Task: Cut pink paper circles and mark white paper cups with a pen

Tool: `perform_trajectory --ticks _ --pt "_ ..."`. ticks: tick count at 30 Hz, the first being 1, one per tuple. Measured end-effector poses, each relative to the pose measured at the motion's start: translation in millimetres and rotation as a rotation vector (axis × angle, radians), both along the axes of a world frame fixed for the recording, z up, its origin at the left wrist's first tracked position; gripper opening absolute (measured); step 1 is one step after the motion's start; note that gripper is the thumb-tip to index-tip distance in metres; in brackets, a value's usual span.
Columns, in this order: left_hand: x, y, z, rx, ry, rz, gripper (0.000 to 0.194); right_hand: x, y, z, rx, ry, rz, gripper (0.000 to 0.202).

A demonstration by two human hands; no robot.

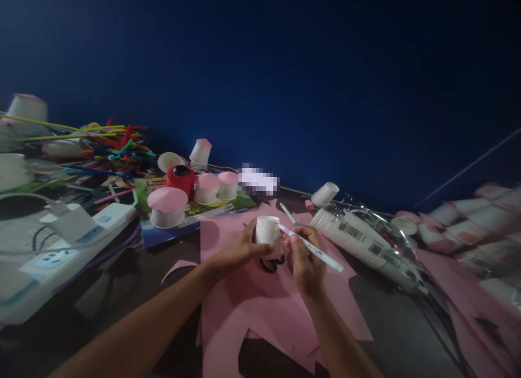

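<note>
A small white paper cup (267, 231) is held by my left hand (243, 251), its fingers and thumb wrapped round the lower part. Pink outlines show near the cup's upper edge. My right hand (307, 262) grips a white marker (317, 250), whose tip is at the cup's right side. Beneath both hands lie cut sheets of pink paper (228, 313). The dark handles of scissors (269, 266) show just below the cup. Another pen (288, 213) lies behind my right hand.
Cups with pink paper tops (167, 207) stand at the left near a red spool (180, 181). Further left are a white power strip (61, 261) and coloured pipe cleaners (122, 142). A stack of white cups (350, 237) in plastic lies right, with more cups (468, 231) beyond.
</note>
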State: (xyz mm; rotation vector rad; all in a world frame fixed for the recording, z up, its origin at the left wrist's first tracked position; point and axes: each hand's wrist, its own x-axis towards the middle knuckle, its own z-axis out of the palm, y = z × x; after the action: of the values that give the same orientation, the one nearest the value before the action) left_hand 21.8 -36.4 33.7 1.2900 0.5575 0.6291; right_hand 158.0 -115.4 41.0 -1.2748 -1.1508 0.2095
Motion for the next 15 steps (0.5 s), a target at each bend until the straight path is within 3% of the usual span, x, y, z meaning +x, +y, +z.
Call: perform_trajectory --ticks 15 --pt "-2 0 0.2 -0.013 -0.078 -0.05 0.059 10 9 -11.7 -0.038 0.131 -0.021 0.015"
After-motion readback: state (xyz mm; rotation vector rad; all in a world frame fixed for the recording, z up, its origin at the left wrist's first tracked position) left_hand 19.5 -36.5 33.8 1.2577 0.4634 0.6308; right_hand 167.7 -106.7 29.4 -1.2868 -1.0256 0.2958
